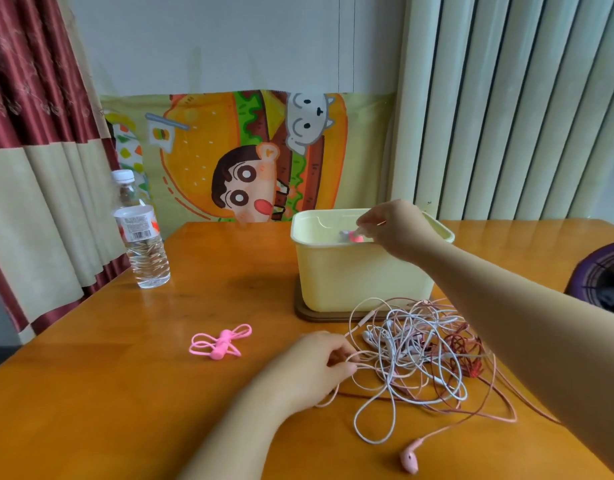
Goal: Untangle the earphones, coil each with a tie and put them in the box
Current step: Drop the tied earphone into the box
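Note:
A tangle of white, pink and dark red earphone cables (419,351) lies on the wooden table in front of the pale yellow box (350,275). One pink earbud (410,460) trails out toward the near edge. My left hand (316,365) pinches a cable at the tangle's left side. My right hand (388,226) reaches over the box's open top, its fingertips pinching a small pink and grey thing (352,236) just inside the rim. A bundle of pink ties (220,342) lies to the left of the tangle.
A clear plastic water bottle (141,233) stands at the table's (90,393) back left. The box sits on a dark wooden base (307,311). A dark round object (600,275) sits at the right edge. Curtains and a cartoon cloth hang behind.

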{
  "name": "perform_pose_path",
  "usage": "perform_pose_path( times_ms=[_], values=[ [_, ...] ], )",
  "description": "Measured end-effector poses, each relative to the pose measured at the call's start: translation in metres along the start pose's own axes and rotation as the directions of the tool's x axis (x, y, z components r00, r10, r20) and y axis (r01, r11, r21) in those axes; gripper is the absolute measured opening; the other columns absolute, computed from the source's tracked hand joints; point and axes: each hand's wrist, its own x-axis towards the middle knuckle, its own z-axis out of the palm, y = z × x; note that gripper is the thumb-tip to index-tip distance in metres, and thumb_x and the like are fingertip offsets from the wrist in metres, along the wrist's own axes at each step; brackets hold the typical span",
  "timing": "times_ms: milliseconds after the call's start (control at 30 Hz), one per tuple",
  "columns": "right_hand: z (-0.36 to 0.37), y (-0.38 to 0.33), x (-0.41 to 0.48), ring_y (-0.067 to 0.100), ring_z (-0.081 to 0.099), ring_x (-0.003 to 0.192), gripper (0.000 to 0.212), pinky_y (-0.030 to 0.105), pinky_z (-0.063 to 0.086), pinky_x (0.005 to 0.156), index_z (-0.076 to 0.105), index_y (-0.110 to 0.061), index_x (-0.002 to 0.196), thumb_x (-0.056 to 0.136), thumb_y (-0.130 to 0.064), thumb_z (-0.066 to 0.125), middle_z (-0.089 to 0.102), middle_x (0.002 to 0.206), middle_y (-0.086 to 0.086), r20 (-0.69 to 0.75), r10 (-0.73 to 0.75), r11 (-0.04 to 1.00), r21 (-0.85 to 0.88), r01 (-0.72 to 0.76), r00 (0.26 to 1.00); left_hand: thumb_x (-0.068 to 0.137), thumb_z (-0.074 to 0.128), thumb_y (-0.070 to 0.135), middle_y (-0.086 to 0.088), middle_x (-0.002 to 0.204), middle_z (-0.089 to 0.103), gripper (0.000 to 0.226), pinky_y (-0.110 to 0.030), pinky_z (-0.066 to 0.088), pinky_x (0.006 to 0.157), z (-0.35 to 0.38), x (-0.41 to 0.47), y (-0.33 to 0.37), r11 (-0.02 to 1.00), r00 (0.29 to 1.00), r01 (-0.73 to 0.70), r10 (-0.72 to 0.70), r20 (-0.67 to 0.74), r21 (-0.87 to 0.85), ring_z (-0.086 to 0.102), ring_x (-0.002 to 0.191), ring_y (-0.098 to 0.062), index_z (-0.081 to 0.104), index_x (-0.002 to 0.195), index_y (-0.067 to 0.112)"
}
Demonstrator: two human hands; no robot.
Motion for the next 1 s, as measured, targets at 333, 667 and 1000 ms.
perform_pose_path(
  times_ms=[333,667,1000],
  values=[
    [-0.027,-0.003,-0.065,0.005,0.066,0.084,0.019,0.021,0.054,0.080,0.070,-0.019,0.106,0.093,-0.021,0.057,0.070,0.098,-0.008,0.282,-0.274,0.950,-0.070,0.304,0.920,0.096,0.050,0.034,0.013,0.086,0.065,0.011,-0.026,0.055,0.073,-0.005,0.002,0.000,0.991,0.994,0.057,-0.067,-0.085,-0.117,0.063,0.079,-0.004,0.059,0.091,0.034],
    [-0.026,0.028,-0.090,0.002,0.052,0.084,0.034,0.015,0.047,0.078,0.059,-0.025,0.124,0.091,-0.034,0.059,0.063,0.116,-0.006,0.704,0.078,0.859,-0.407,0.311,0.706,0.099,0.045,0.028,0.012,0.086,0.061,0.019,-0.017,0.039,0.061,-0.025,-0.001,-0.004,0.990,0.972,0.088,-0.110,-0.206,-0.112,0.058,0.084,-0.004,0.061,0.090,0.034],
    [-0.035,0.018,-0.089,0.004,0.055,0.104,0.031,0.019,0.044,0.088,0.067,-0.025,0.114,0.088,-0.040,0.060,0.064,0.114,-0.010,0.767,0.110,0.791,-0.453,0.412,0.632,0.098,0.038,0.018,0.005,0.095,0.061,0.024,-0.024,0.050,0.066,-0.040,0.001,-0.014,0.956,0.881,0.164,-0.253,-0.399,-0.243,0.061,0.087,-0.011,0.060,0.106,0.026]
  ],
)
